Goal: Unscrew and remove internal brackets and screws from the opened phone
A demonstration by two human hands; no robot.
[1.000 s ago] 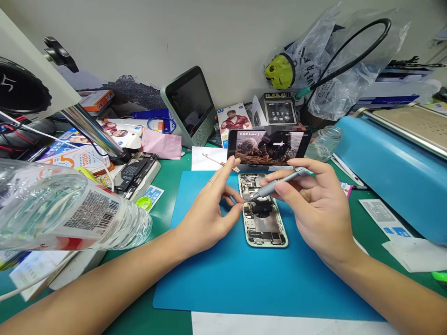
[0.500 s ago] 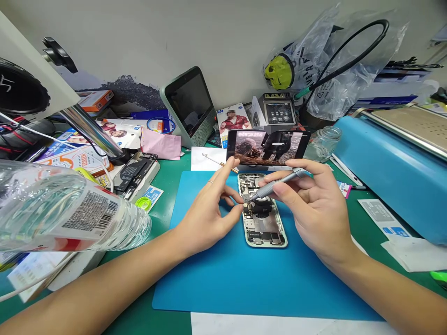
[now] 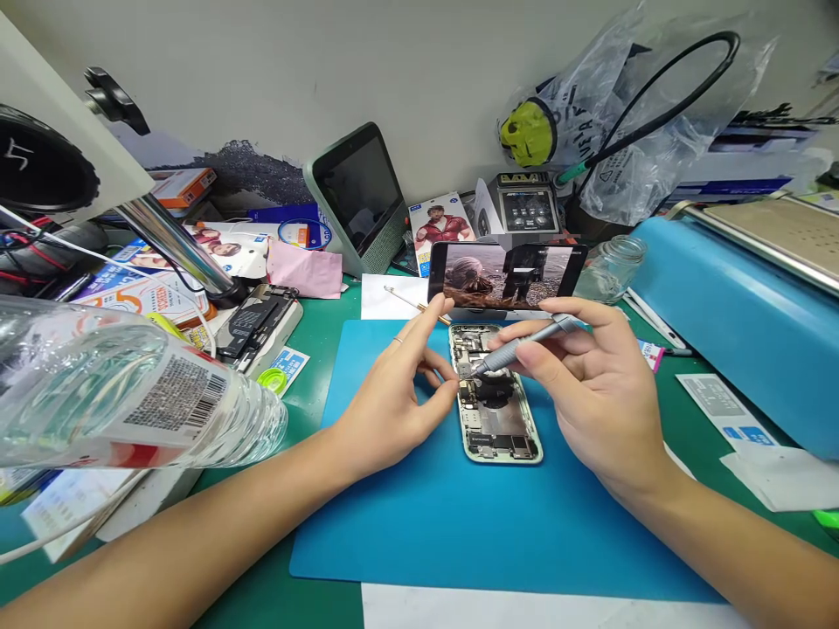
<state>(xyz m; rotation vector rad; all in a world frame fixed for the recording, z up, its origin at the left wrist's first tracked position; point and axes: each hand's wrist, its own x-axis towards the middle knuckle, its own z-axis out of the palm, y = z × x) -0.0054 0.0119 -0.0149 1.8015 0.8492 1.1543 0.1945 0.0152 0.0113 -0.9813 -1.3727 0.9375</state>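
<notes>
The left hand (image 3: 390,406) wears a thin, narrow band, a ring (image 3: 398,340) with a pale metallic glint; which finger carries it is hard to tell, and any marking on it is too small to read. The fingers are slender. The right hand (image 3: 599,402) is bare where visible, as are the left forearm (image 3: 229,524) and right forearm (image 3: 727,533), both slim and smoothly tapering towards the wrist.

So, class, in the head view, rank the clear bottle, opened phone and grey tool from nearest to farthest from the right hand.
1. Grey tool: held in the right hand.
2. Opened phone: centre, under the tool's tip.
3. Clear bottle: far left.
</notes>
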